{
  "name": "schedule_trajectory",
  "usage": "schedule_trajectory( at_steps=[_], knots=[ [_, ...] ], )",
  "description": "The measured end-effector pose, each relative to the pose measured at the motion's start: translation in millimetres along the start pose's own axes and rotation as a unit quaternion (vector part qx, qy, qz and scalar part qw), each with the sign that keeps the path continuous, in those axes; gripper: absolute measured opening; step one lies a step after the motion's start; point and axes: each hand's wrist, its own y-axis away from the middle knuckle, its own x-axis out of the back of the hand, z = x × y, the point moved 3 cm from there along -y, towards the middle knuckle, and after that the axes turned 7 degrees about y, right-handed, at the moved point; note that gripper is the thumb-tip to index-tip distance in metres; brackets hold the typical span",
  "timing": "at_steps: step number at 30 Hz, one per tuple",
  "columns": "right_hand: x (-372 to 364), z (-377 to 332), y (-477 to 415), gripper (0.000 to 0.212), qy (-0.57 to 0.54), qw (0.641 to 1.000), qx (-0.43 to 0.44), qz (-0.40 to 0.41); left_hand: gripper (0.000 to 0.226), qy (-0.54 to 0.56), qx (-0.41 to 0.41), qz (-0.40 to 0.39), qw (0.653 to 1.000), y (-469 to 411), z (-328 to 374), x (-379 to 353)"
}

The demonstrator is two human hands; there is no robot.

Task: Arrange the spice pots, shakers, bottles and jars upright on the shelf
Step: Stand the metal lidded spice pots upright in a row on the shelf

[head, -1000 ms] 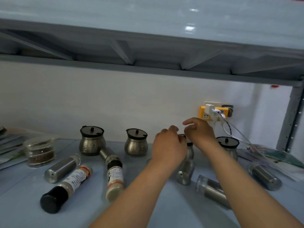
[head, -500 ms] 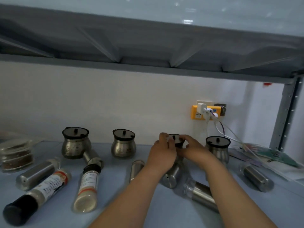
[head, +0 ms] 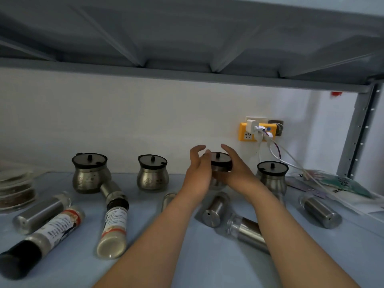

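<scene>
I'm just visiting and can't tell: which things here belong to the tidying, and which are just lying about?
Part of the job: held steel pot, other steel pots, steel shakers lying down, labelled bottles lying down, glass jar.
Just lying about: yellow socket, white cables, papers.

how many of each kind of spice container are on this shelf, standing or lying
steel pots, upright: 4
steel shakers, lying: 6
labelled bottles, lying: 2
glass jar, upright: 1
total: 13
</scene>
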Motion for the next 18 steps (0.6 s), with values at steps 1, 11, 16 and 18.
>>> schedule_trajectory(
  at_steps=[1,11,16,18],
  knots=[
    [0.4,-1.1,-0.5,0.088,-0.002,1.0,0.01,0.01,0.018,0.013,-0.009,-0.002,1.0,0.0,1.9,0.4],
    [16.9,-1.6,-1.3,0.077,-0.077,0.978,0.043,0.19,0.032,0.028,-0.061,-0.053,0.996,4.3,7.6,-5.0],
    [23.3,-4.6,2.1,0.072,-0.198,0.955,0.047,0.214,0.047,0.06,-0.083,-0.037,0.994,5.6,11.2,-2.3],
    [24.4,-6.4,2.1,0.066,-0.241,0.947,0.054,0.205,0.063,0.063,-0.057,-0.046,0.995,5.3,8.8,0.4]
  ],
)
